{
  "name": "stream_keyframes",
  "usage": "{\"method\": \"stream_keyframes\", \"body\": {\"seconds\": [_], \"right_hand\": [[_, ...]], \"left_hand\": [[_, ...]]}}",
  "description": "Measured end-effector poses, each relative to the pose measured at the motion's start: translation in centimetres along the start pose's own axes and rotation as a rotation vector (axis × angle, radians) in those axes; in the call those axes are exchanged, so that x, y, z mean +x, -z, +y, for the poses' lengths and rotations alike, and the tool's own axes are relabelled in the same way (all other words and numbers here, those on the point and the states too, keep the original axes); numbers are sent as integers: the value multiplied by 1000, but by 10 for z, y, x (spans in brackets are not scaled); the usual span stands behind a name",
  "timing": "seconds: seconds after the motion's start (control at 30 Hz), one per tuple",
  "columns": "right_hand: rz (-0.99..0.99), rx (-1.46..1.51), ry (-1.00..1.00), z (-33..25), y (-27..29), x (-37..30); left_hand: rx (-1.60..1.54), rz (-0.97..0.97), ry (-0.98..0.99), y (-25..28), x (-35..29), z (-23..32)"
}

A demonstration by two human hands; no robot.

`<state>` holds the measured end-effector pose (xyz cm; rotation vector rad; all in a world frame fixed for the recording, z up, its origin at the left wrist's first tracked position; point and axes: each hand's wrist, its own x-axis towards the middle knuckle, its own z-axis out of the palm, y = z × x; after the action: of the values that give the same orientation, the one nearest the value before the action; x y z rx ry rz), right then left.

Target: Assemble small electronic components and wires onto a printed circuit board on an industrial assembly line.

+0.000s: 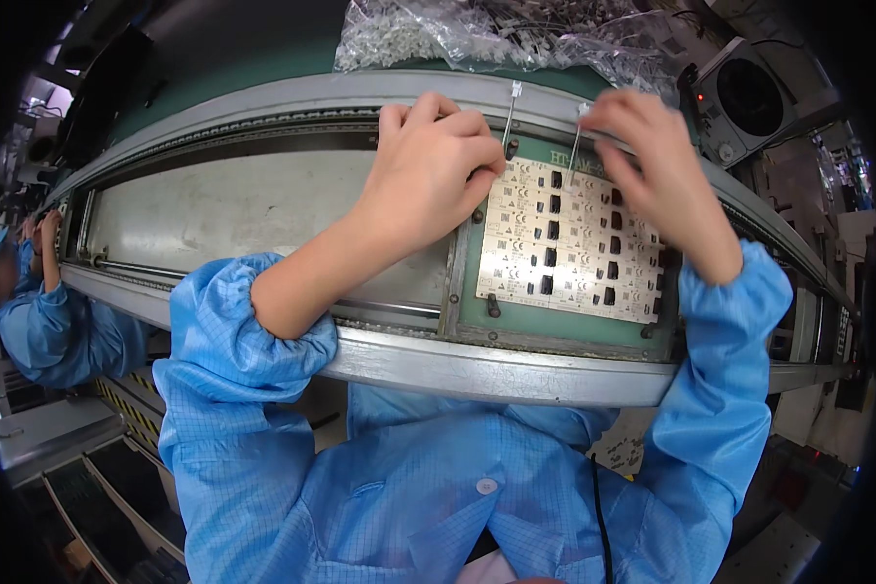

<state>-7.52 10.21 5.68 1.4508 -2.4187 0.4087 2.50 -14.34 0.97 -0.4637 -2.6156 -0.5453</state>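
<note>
Two blue sleeves [263, 389] come up from the lower edge, cuffs resting on the near metal rail [477, 365] of the conveyor. Just past that rail, w/ its near edge parallel to it, sits the circuit panel [565, 243]: pale, rectangular, printed w/ a repeating grid of small markings, two columns of small black parts standing on it, held in a green carrier frame [555, 321]. Left of the panel, the conveyor bed [243, 209] is bare grey metal.

Left hand [428, 165] is at the panel's upper-left corner, fingers curled shut, pinching a thin wire lead w/ white connector [510, 112] that stands upright above the panel's top edge. Right hand [652, 165] is over the panel's upper-right part, fingertips pinched on a second wire lead [578, 136], white tip up, lower end touching the panel near its top edge.

Beyond the panel, past the far rail [263, 102], a clear plastic bag [496, 34] of small white parts lies on the green surface. Right of the panel & farther back: a grey fan unit [749, 102]. Far left of the panel, another person's blue-sleeved arm [39, 311] at the same line.
</note>
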Motion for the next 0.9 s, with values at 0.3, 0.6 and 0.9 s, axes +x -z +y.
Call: {"method": "stream_keyframes", "body": {"seconds": [0.3, 0.6, 0.9], "right_hand": [[84, -234, 8, 118, -75, 116], [2, -209, -19, 75, -66, 142], [539, 644, -557, 58, 56, 94]], "left_hand": [[178, 45, -145, -6, 1, 9], [194, -112, -122, 16, -3, 17], [14, 30, -115, 15, 49, -18]]}}
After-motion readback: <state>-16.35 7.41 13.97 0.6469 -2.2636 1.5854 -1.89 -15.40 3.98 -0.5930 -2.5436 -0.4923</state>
